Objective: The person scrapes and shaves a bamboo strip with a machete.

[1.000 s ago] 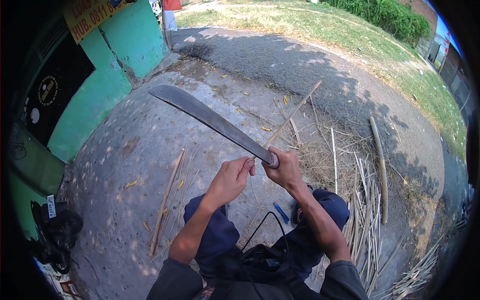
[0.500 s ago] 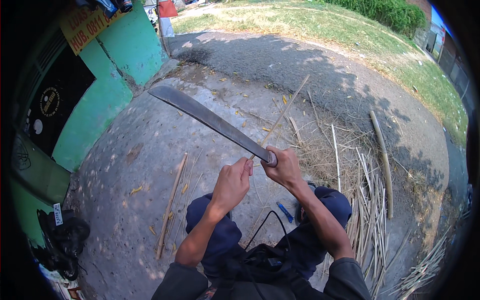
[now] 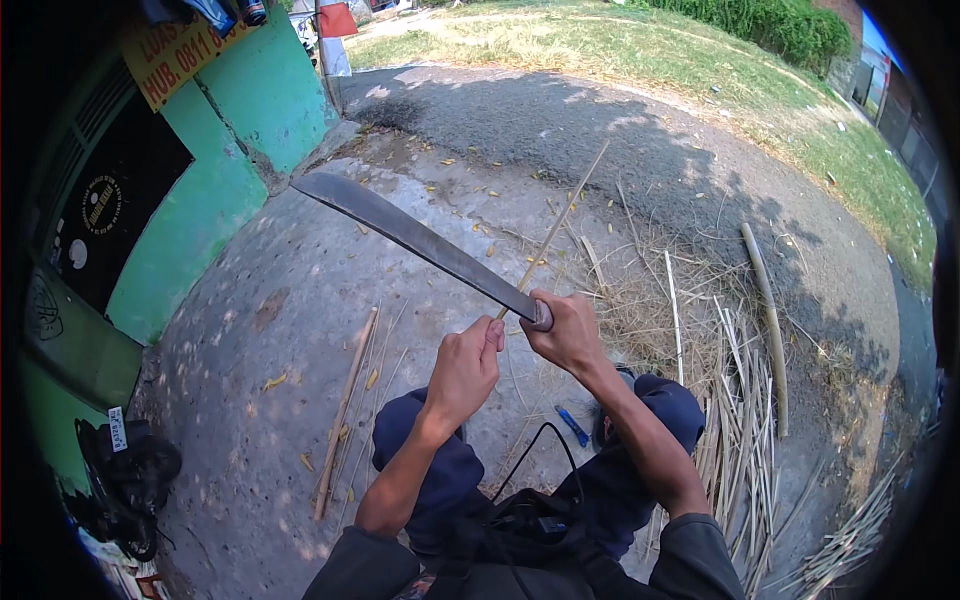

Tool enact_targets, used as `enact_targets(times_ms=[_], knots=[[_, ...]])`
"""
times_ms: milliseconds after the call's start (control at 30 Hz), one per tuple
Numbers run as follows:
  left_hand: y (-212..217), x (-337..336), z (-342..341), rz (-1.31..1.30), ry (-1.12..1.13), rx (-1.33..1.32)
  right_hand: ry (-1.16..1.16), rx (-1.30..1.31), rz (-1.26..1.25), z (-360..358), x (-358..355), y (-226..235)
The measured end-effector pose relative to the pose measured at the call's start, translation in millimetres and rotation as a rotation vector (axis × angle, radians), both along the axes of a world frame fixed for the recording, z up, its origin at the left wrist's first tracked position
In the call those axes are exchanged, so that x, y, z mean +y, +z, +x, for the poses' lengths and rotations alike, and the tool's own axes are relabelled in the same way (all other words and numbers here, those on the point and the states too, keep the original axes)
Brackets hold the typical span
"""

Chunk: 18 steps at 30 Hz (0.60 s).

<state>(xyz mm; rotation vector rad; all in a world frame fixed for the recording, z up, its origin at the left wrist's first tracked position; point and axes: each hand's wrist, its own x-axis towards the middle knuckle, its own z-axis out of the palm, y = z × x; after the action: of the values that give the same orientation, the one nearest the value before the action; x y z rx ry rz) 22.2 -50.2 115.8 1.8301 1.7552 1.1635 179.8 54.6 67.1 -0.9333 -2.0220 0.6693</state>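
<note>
While my left hand [image 3: 463,362] pinches the near end of a long, thin, pale tan strip of what looks like bamboo [image 3: 555,231] between thumb and fingers, my right hand [image 3: 568,335] is wrapped tightly around the grip of a long machete with a broad dark-grey steel blade [image 3: 420,236]. The blade slants up and away to the left beyond my fingers; the strip runs away to the right, crossing the blade close to the grip, between my two hands (whether the edge bites there, I cannot tell).

I take the step in hand to be shaving or trimming the strip along its length. The next move, I judge, calls for a firm left pinch and an even draw against the blade at a shallow angle, minding my left fingers, which sit just beside it.

To the right of my fingers, on the ground, lie a tangle of dry straw-coloured shavings [image 3: 650,318], a loose bundle of narrow pale strips [image 3: 745,440] and a thick, round tan pole [image 3: 766,320]. A slim brown stick [image 3: 347,415] lies left of my left hand, and a small blue tool [image 3: 573,426] nearer my body.
</note>
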Motion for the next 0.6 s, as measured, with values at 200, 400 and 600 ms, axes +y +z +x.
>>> enact_targets(times_ms=[200, 400, 600], knots=[[-2.4, 0.8, -1.5, -0.008, -0.004, -0.028, -0.030, -0.017, 0.062, -2.5, 3.8, -6.5], [-8.6, -4.5, -5.6, -0.104, 0.022, 0.024, -0.036, 0.082, -0.006, -9.1, -0.4, -13.3], [-13.0, -5.3, -15.4, -0.088, -0.029, -0.070, -0.035, -0.023, 0.058, -6.7, 7.8, -11.8]])
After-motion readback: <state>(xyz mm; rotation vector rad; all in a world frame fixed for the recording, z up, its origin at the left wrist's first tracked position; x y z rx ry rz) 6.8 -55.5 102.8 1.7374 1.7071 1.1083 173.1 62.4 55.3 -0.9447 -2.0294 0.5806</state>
